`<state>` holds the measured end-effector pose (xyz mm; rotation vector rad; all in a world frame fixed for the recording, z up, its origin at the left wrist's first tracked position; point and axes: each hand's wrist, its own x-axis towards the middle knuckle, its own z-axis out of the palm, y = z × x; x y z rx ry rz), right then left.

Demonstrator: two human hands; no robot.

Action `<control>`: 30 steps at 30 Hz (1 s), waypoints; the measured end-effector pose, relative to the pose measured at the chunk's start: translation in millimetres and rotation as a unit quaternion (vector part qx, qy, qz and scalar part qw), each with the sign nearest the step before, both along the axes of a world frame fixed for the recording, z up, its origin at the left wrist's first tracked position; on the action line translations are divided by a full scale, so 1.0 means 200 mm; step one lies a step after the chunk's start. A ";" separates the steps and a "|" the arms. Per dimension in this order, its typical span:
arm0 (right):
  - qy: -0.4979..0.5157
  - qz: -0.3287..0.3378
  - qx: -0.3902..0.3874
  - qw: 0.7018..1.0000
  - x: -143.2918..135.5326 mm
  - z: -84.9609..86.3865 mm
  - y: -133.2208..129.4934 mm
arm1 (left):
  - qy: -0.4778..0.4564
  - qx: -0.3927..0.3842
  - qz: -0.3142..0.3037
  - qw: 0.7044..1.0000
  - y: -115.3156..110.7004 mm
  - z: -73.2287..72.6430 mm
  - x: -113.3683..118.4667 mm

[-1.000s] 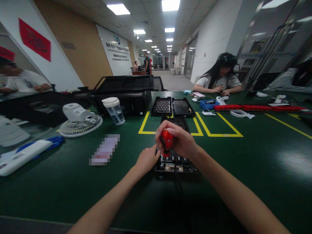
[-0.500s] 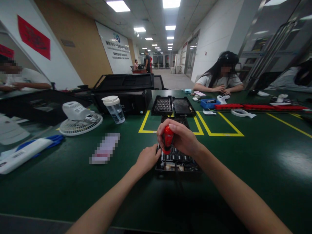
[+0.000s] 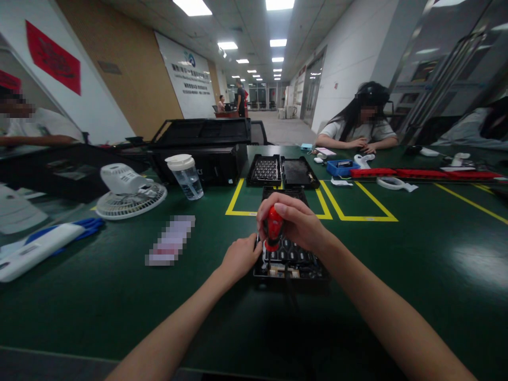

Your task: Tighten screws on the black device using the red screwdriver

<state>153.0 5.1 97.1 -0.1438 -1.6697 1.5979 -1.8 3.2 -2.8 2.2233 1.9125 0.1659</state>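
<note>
My right hand (image 3: 296, 219) is wrapped round the red handle of a screwdriver (image 3: 273, 228), held upright with its shaft pointing down. Below it lies a black case (image 3: 291, 254) with rows of dark rounded cells and a small board along its near edge. The screwdriver's tip is over the case's near left corner; whether it sits in a screw is too small to tell. My left hand (image 3: 242, 256) grips the case's left edge, thumb on top and the other fingers partly hidden. Behind my right hand, a further black part (image 3: 286, 196) shows in part.
Two black trays (image 3: 264, 170) stand beyond, inside yellow tape lines. To the left are a phone (image 3: 171, 241), a lidded cup (image 3: 185, 177), a white fan (image 3: 130, 193) and a large black box (image 3: 198, 164). A blue bin (image 3: 343, 168) is at right, near a seated person (image 3: 359, 124).
Both hands keep their places on the screwdriver and the case. My right hand has shifted very slightly; the view has moved a little.
</note>
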 end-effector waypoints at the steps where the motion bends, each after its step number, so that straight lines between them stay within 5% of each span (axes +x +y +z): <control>1: 0.001 -0.001 0.000 1.000 0.00 0.00 0.00 | 0.000 0.002 -0.001 1.000 0.00 0.00 0.00; 30: 0.001 -0.036 0.038 0.999 0.01 0.03 0.00 | -0.015 -0.002 0.001 1.000 0.01 -0.01 0.00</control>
